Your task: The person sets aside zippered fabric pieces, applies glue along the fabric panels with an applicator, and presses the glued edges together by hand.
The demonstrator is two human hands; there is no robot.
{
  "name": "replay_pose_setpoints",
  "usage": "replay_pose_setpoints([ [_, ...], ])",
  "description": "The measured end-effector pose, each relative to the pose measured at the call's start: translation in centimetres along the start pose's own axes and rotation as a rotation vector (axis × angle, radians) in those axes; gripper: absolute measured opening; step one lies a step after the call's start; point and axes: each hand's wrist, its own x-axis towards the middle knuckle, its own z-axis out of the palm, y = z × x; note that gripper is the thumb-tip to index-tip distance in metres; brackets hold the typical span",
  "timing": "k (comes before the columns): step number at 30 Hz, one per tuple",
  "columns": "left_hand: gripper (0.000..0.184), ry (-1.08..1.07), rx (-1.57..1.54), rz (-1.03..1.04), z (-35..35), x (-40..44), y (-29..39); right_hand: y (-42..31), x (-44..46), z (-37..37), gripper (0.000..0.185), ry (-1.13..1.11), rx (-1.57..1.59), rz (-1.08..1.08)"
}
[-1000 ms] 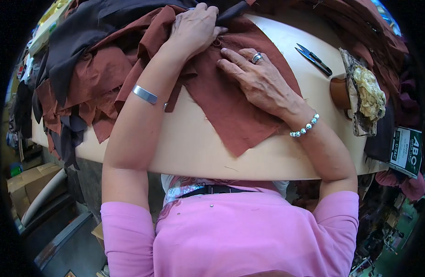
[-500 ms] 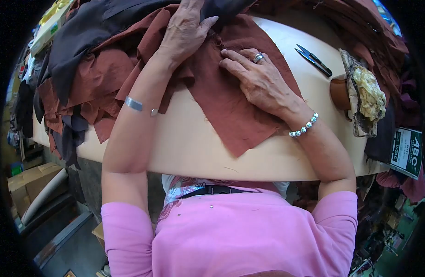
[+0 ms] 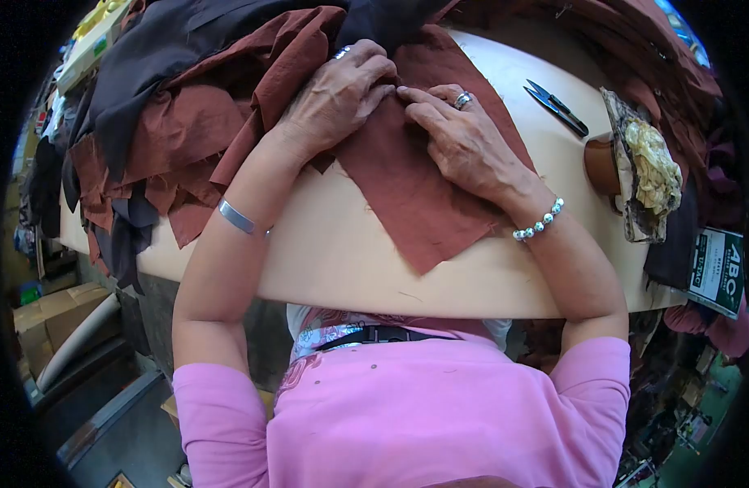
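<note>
1 rust-brown cloth panel (image 3: 427,195), long axis near–far, corner pointing near, L hand (image 3: 342,93) pinching it, R hand (image 3: 464,138) atop, grip unclear, 1 pr black metal snips (image 3: 559,111) far R

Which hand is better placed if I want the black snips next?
Probably the right hand: the snips lie on its side, closer than to the left hand. Both hands are at the rust-brown cloth.
</note>
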Motion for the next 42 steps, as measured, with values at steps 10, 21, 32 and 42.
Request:
replay_pose_setpoints([
  [10,0.013,0.153,0.202,-0.033,0.8,2.5,-1.3,0.1,-0.1,0.0,0.028,-0.007,-0.002,-0.003],
  [21,0.013,0.013,-0.011,-0.022,0.3,-1.2,1.4,0.1,0.1,-0.3,0.029,0.039,0.077,-0.003],
  [32,0.032,-0.083,0.074,0.002,0.3,-2.5,1.3,4.5,4.1,-0.6,0.037,0.184,-0.032,0.544],
  [42,0.039,-0.117,0.137,0.031,0.5,-2.6,1.5,3.8,5.1,-0.3,0.057,0.251,0.188,0.598],
])
